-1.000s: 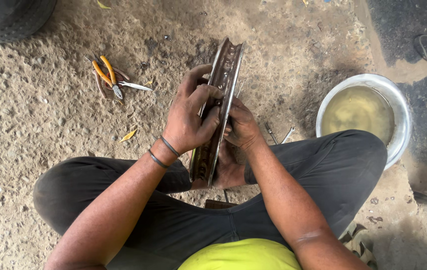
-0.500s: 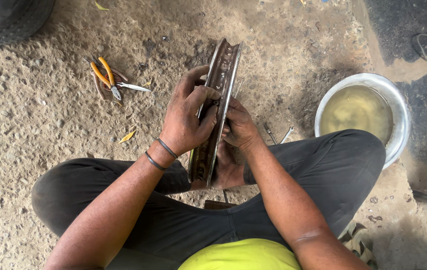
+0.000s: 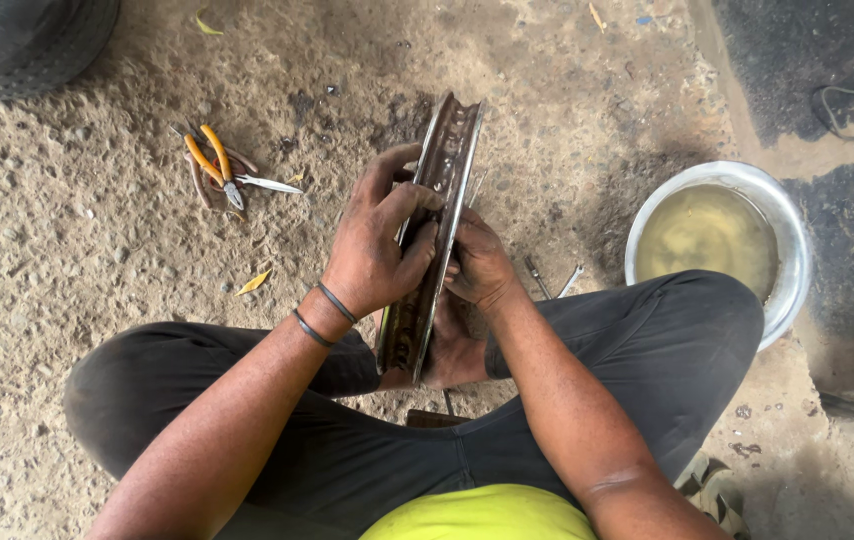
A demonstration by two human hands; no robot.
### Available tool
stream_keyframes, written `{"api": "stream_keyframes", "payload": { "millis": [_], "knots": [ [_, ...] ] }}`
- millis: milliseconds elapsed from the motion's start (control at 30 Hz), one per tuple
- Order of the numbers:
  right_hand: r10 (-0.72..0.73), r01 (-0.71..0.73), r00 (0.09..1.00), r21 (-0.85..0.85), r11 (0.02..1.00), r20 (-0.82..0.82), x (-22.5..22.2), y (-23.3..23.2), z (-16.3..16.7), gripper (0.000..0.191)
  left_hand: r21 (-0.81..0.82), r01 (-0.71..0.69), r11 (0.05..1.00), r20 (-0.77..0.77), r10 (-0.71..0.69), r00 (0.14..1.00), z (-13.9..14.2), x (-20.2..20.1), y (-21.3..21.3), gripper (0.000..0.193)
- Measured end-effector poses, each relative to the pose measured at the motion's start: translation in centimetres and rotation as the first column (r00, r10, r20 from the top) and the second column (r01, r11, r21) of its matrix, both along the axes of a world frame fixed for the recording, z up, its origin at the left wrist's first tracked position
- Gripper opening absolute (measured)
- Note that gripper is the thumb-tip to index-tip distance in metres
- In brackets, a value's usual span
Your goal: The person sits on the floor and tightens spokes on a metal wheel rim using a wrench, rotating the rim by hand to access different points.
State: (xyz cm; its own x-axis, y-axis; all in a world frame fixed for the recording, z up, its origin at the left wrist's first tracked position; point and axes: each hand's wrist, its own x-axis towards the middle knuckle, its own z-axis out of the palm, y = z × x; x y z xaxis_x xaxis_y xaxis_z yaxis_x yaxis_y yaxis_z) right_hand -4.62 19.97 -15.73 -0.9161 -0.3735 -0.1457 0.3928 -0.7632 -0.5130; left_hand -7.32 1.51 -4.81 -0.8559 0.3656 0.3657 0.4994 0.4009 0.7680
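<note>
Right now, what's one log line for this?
left hand: grips wheel rim | right hand: on rim's other side | pliers: on ground

Gritty floor (image 3: 67, 250) bears pliers (image 3: 215, 165), water bowl (image 3: 792, 250), perhaps spanners (image 3: 552, 280).

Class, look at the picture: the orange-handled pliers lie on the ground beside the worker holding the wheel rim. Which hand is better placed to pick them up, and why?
Probably the left hand. The pliers lie on the ground on that side of the rim, with open ground between. The right hand sits behind the rim and would have to cross it.

1 rusty wheel rim (image 3: 439, 230), 1 metal basin (image 3: 792, 250), 1 orange-handled pliers (image 3: 215, 160), 1 tyre (image 3: 27, 40), 2 hands (image 3: 372, 250)
</note>
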Motion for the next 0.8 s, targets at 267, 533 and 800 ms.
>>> {"api": "stream_keyframes", "payload": {
  "millis": [267, 533, 800],
  "knots": [
    [-0.021, 0.02, 0.999, 0.034, 0.999, 0.04, 0.0, 0.1, 0.0, 0.026, 0.013, 0.014, 1.0, 0.009, -0.014, 1.0, 0.3, -0.1, 0.2, 0.025],
    [-0.019, 0.015, 0.998, 0.058, 0.998, 0.068, 0.3, 0.1, 0.5, 0.02, -0.014, 0.013, 1.0, -0.026, -0.013, 1.0, -0.2, 0.3, 0.1, 0.021],
    [-0.093, -0.017, 0.98, 0.533, 0.846, 0.178, -0.9, 2.7, 4.3, 0.027, 0.058, 0.037, 0.998, -0.111, -0.03, 0.993, 0.2, 0.5, 0.4, 0.014]
  ]
}}
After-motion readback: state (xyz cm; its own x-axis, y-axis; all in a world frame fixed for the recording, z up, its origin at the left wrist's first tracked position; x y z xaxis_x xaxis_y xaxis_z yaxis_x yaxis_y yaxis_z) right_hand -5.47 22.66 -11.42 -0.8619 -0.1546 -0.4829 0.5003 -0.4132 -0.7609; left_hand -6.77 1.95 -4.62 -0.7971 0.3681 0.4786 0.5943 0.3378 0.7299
